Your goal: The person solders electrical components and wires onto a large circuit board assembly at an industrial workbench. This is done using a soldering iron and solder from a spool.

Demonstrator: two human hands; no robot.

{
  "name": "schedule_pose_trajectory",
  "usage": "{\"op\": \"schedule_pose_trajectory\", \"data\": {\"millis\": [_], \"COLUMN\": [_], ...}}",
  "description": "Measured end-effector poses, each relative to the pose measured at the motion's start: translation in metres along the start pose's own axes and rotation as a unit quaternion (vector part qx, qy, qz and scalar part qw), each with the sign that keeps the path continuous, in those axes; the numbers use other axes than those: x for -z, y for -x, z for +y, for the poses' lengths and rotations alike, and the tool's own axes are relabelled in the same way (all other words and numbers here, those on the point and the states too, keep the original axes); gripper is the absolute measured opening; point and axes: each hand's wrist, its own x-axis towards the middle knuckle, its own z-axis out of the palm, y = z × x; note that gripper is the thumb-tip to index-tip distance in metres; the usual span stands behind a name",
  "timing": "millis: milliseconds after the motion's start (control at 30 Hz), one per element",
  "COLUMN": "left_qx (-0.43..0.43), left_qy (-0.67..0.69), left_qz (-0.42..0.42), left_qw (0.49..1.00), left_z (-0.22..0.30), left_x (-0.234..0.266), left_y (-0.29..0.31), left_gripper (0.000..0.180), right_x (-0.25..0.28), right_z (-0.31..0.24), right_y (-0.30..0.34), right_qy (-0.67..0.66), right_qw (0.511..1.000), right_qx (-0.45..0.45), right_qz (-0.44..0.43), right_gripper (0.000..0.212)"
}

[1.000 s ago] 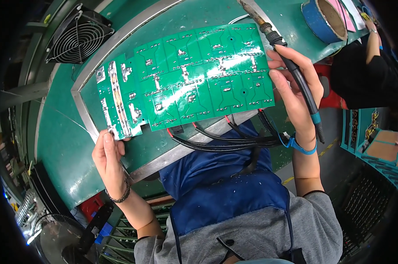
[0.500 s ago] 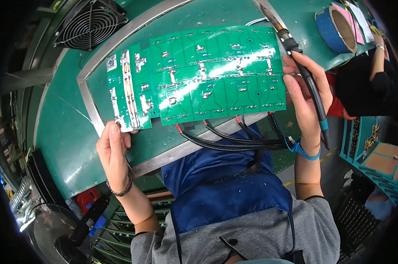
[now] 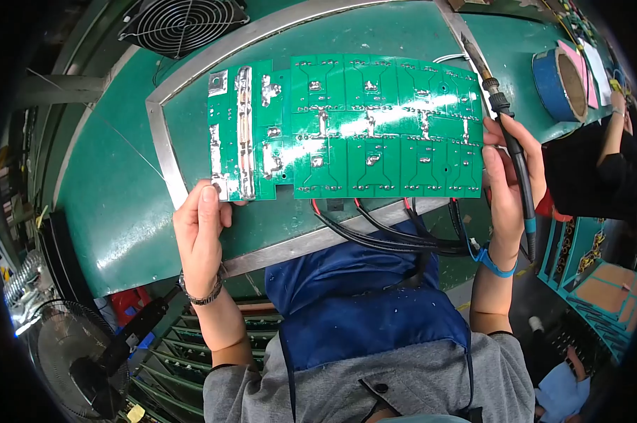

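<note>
A large green circuit board (image 3: 347,127) with silver solder pads is held up flat over a green worktable (image 3: 114,204). My left hand (image 3: 200,229) pinches its lower left corner. My right hand (image 3: 507,180) grips the board's right edge and also holds a soldering iron (image 3: 505,123), whose tip points up and away past the board's top right corner. Black and red wires (image 3: 389,233) hang from the board's lower edge toward my blue apron.
A metal frame (image 3: 165,151) lies on the table under the board. A fan grille (image 3: 181,21) sits at the top left, a roll of blue tape (image 3: 559,83) at the top right. Another person's dark sleeve (image 3: 600,176) is at the right. A floor fan (image 3: 65,359) stands lower left.
The board has been lifted closer to the camera and turned more level. Both hands kept their hold on it.
</note>
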Motion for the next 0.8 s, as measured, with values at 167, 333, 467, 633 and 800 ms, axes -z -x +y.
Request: {"op": "schedule_pose_trajectory", "data": {"millis": [167, 333, 467, 633, 800], "left_qx": [-0.003, 0.014, 0.013, 0.013, -0.007], "left_qy": [-0.013, -0.012, 0.012, 0.01, 0.019], "left_qz": [-0.012, 0.011, 0.013, 0.009, 0.011], "left_qw": [1.0, 1.0, 1.0, 1.0, 1.0], "left_z": [-0.004, -0.0013, -0.0002, -0.0015, -0.0038], "left_x": [0.0019, -0.0004, -0.0032, -0.0026, 0.0003], "left_y": [0.0011, 0.0036, 0.0029, 0.0027, 0.0035], "left_gripper": [0.037, 0.036, 0.035, 0.036, 0.035], "right_x": [-0.0003, 0.0007, -0.0007, -0.0019, -0.005], "right_z": [-0.0003, -0.0012, 0.0006, 0.0022, 0.0018], "right_y": [0.0017, 0.002, 0.0011, -0.0003, -0.0005], "right_qy": [0.0, -0.004, 0.013, 0.04, 0.028], "right_qw": [1.0, 1.0, 1.0, 0.998, 0.999], "right_qx": [-0.013, -0.017, 0.006, 0.041, 0.039], "right_qz": [0.003, 0.002, 0.005, 0.011, 0.008], "right_gripper": [0.038, 0.039, 0.039, 0.04, 0.039]}}
